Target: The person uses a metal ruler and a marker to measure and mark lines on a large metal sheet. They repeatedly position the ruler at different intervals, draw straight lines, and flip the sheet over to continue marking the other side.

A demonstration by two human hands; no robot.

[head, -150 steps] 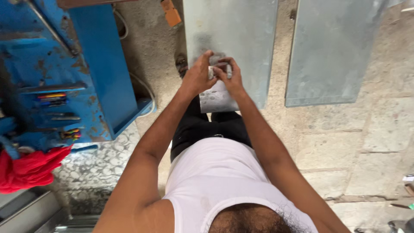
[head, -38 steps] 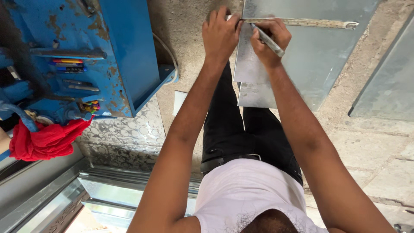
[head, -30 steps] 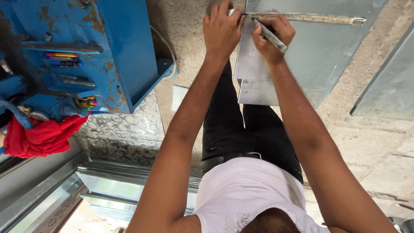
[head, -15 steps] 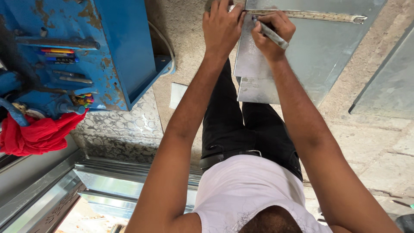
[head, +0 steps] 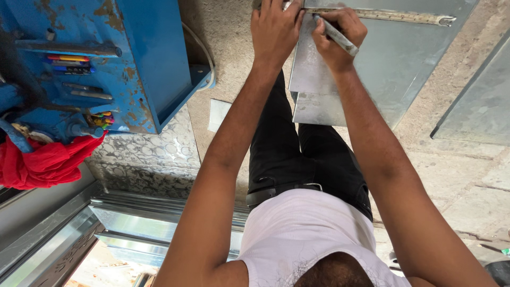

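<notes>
Fingers (head: 340, 24) of the right hand (head: 340, 40) pinch a grey marking tool (head: 336, 36), its tip set against the lower edge of a long metal ruler (head: 382, 16) that lies across a grey metal sheet (head: 372, 69) on the stone floor (head: 467, 175). Fingers of the left hand (head: 273, 32) are spread flat and pressed down on the left end of the ruler and the sheet's corner; their tips are cut off by the top edge of the view. A smaller sheet piece (head: 313, 106) lies under the big one, partly hidden by the forearms. Another grey panel (head: 478, 106) lies well apart on the right, cut off at the frame edge. On the left stands a worn blue metal machine (head: 106, 58), with coloured pens (head: 71, 62) in a slot and a red cloth (head: 48, 162) hanging low on it. A small pale rectangular tile (head: 218, 114) lies on the floor beside the machine. Shiny metal channels (head: 138, 218) lie at the lower left; what they belong to is hard to make out.
</notes>
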